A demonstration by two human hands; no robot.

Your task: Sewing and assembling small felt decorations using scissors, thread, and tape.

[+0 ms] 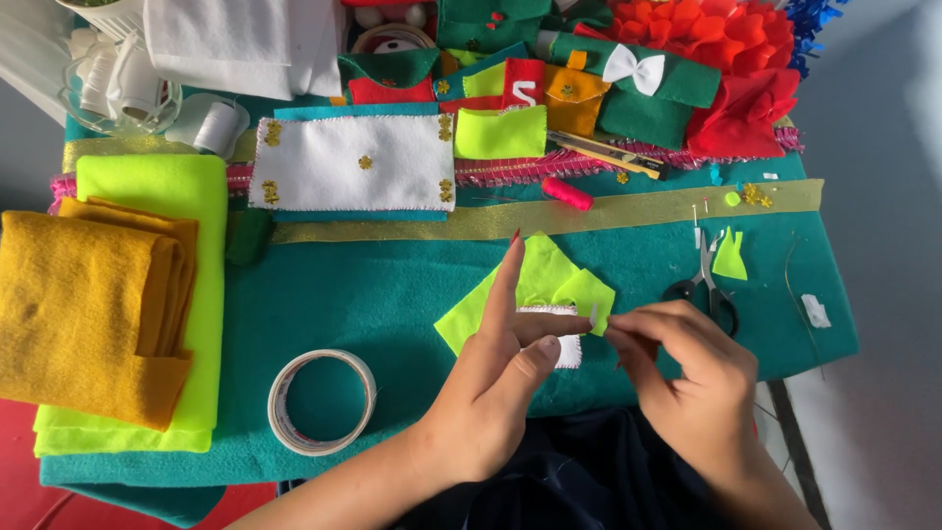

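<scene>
Pinch the neon felt piece [535, 285] firmly between your hands: left hand [500, 378] gripping its edge, index raised, right hand [687, 368] closed on something tiny I cannot identify; keep it flat over the bench [373, 285]

teal felt-covered table [392, 285], tape roll [322, 401], scissors [705, 285]
</scene>
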